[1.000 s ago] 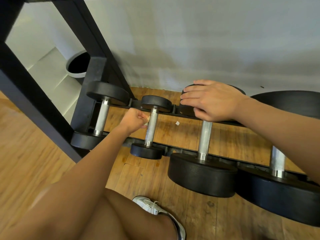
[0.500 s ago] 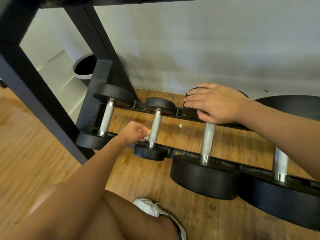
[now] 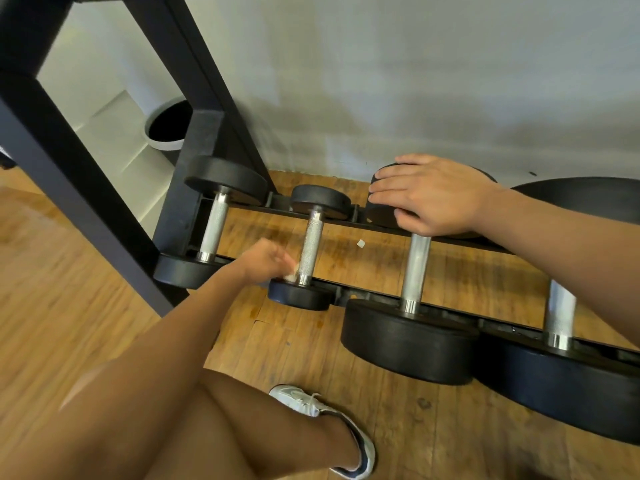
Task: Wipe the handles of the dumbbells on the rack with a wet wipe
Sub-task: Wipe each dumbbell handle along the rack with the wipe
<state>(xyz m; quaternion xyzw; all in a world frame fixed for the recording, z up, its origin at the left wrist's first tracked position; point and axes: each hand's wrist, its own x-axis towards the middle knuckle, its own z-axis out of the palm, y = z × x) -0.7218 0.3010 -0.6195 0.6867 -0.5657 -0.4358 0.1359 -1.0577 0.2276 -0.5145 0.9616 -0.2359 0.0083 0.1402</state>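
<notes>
Several black dumbbells with silver handles lie across a low black rack (image 3: 367,292). My left hand (image 3: 265,261) holds a small white wet wipe (image 3: 291,274) against the lower left side of the second dumbbell's knurled handle (image 3: 311,245), just above its near head. My right hand (image 3: 429,194) rests flat with straight fingers on the far head of the third dumbbell (image 3: 415,268). The first dumbbell's handle (image 3: 214,228) at the left and the fourth dumbbell's handle (image 3: 559,315) at the right are untouched.
A black frame post (image 3: 79,188) slants across the left, close to my left forearm. The white wall stands right behind the rack. A scrap of white paper (image 3: 361,243) lies on the wooden floor under the handles. My knee and white shoe (image 3: 322,414) are below.
My left hand with the wipe has slid down the second dumbbell's handle, from near its far end to its near end. My right hand has stayed on the third dumbbell's head.
</notes>
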